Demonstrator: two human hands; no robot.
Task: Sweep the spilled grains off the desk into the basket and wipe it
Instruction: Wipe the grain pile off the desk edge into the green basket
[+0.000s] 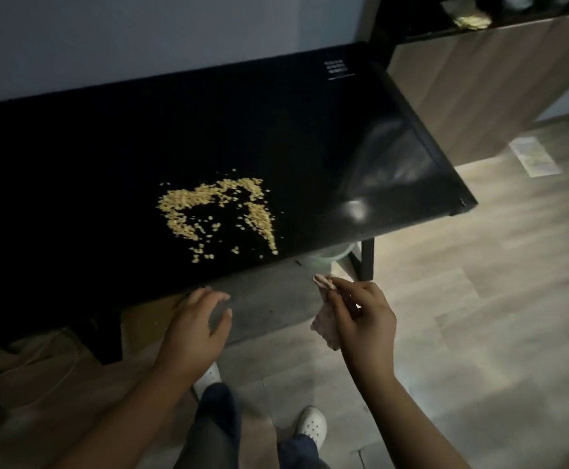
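Observation:
Yellow grains (215, 213) lie scattered in a loose ring on the black desk (107, 147), near its front edge. A pale green basket (327, 257) peeks out from under the desk's front right, mostly hidden by the top. My right hand (361, 316) hovers in front of the desk edge and pinches a pinkish cloth (323, 323) that hangs from its fingers. My left hand (198, 323) floats just below the front edge, its fingers spread and holding nothing.
A desk leg (366, 258) stands at the right front corner. A wooden cabinet (486, 82) stands behind to the right. Light wood floor spreads right, with a paper (533, 157) lying on it. My white shoes (312, 424) are below.

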